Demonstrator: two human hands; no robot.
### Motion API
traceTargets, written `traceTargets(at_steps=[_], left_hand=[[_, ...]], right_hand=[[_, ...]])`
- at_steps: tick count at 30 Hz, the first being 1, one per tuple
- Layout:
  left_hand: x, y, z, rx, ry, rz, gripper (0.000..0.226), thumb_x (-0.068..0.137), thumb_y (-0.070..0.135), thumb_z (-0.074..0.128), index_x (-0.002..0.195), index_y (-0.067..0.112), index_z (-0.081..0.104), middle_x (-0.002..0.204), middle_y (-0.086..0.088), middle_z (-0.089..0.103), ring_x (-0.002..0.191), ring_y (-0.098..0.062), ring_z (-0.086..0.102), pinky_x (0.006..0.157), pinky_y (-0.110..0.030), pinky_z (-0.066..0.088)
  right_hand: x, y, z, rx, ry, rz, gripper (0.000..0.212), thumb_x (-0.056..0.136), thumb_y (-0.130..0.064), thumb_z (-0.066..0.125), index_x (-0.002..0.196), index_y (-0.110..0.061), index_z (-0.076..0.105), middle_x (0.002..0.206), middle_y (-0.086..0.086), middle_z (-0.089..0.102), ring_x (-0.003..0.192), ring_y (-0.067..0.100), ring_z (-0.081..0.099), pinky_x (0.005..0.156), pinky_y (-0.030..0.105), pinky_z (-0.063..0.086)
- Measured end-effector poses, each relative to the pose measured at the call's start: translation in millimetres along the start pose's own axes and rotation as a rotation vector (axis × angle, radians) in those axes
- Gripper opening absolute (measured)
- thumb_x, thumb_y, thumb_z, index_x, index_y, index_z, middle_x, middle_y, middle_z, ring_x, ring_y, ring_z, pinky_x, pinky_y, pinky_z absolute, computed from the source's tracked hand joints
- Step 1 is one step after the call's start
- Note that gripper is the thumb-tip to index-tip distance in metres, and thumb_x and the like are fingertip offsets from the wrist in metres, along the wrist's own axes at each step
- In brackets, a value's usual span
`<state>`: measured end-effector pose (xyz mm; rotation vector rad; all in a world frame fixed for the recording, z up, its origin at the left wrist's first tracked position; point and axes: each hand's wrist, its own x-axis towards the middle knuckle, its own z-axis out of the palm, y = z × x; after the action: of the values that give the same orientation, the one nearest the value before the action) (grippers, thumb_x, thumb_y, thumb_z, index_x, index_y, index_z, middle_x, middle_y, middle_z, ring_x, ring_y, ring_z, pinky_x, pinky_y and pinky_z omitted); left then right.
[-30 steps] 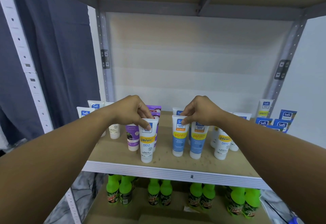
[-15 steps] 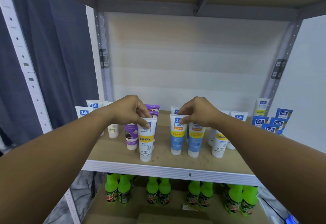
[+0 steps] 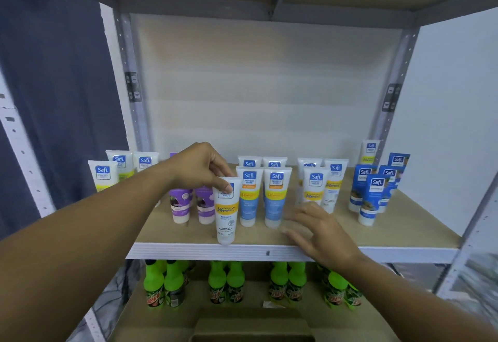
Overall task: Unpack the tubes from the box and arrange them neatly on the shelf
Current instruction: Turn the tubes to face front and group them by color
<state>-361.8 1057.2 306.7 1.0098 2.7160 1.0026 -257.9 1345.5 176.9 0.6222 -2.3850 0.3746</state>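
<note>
While left hand (image 3: 200, 169) pinches Vitamin C tube (image 3: 225, 211) at crimp — light, squashy, top-heavy on cap — we judge; right hand (image 3: 320, 231) spread, empty.

A shop or stockroom: metal shelving (image 3: 269, 252) holds ranks of identical branded tubes (image 3: 277, 199) standing cap-down, with green soda bottles (image 3: 217, 282) lined below.
</note>
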Motion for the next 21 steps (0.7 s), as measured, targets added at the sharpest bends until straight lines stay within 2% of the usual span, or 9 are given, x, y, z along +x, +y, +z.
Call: traceTargets(at_steps=[2,4,6,11,14,18,21], left_hand=[[6.1,10.5,10.2,-0.013,-0.007,0.019,0.023,0.07,0.019,0.09,0.091,0.017,0.081,0.082,0.005,0.078,0.081,-0.011,0.075,0.077,-0.026,0.058],[12.1,21.0,21.0,-0.041,-0.016,0.033,0.021,0.07,0.018,0.09,0.089,0.018,0.081,0.081,0.004,0.078,0.08,-0.011,0.074,0.071,-0.026,0.058],[18.0,32.0,31.6,-0.061,-0.037,0.054,0.02,0.071,0.016,0.089,0.09,0.017,0.081,0.082,0.002,0.078,0.081,-0.013,0.075,0.069,-0.024,0.057],[33.7,58.2,54.0,-0.034,-0.06,0.1,0.023,0.071,0.018,0.089,0.093,0.017,0.081,0.085,0.004,0.079,0.085,-0.014,0.075,0.08,-0.033,0.061],[46.0,77.7,69.4,0.013,-0.075,0.147,0.022,0.073,0.018,0.088,0.093,0.017,0.081,0.086,0.007,0.078,0.084,-0.009,0.074,0.082,-0.034,0.061],[64.6,101.8,92.5,0.036,-0.064,0.186,0.023,0.072,0.02,0.088,0.093,0.018,0.081,0.085,0.006,0.078,0.081,-0.006,0.074,0.08,-0.032,0.061],[79.4,119.3,110.7,0.065,-0.042,0.22,0.02,0.072,0.02,0.088,0.091,0.02,0.081,0.083,0.007,0.078,0.078,-0.002,0.072,0.076,-0.026,0.06]], right_hand=[[-21.7,19.2,2.1,-0.015,-0.119,0.099,0.039,0.091,-0.051,0.053,0.108,-0.023,0.073,0.11,-0.008,0.07,0.104,0.009,0.061,0.089,0.032,0.052],[-41.2,37.1,1.6,0.007,-0.184,0.209,0.05,0.087,-0.061,0.052,0.112,-0.024,0.073,0.115,-0.008,0.071,0.108,0.007,0.062,0.095,0.031,0.051],[-58.2,53.4,-1.2,0.011,-0.181,0.267,0.056,0.082,-0.063,0.053,0.115,-0.022,0.072,0.119,-0.006,0.069,0.114,0.007,0.061,0.101,0.025,0.046],[-77.1,81.0,-9.6,-0.011,-0.167,0.314,0.062,0.077,-0.063,0.061,0.125,-0.025,0.065,0.132,-0.009,0.06,0.126,0.0,0.049,0.109,0.017,0.033],[-80.1,89.5,-10.1,0.021,-0.166,0.323,0.071,0.074,-0.072,0.055,0.127,-0.026,0.064,0.133,-0.009,0.059,0.127,0.001,0.049,0.11,0.025,0.038],[-84.2,96.7,-17.9,0.016,-0.157,0.324,0.077,0.072,-0.077,0.051,0.126,-0.024,0.065,0.133,-0.009,0.059,0.126,-0.001,0.048,0.109,0.017,0.033],[-92.5,105.6,-24.9,0.02,-0.137,0.334,0.076,0.073,-0.076,0.051,0.126,-0.024,0.065,0.132,-0.009,0.059,0.125,-0.003,0.047,0.11,0.023,0.038]])
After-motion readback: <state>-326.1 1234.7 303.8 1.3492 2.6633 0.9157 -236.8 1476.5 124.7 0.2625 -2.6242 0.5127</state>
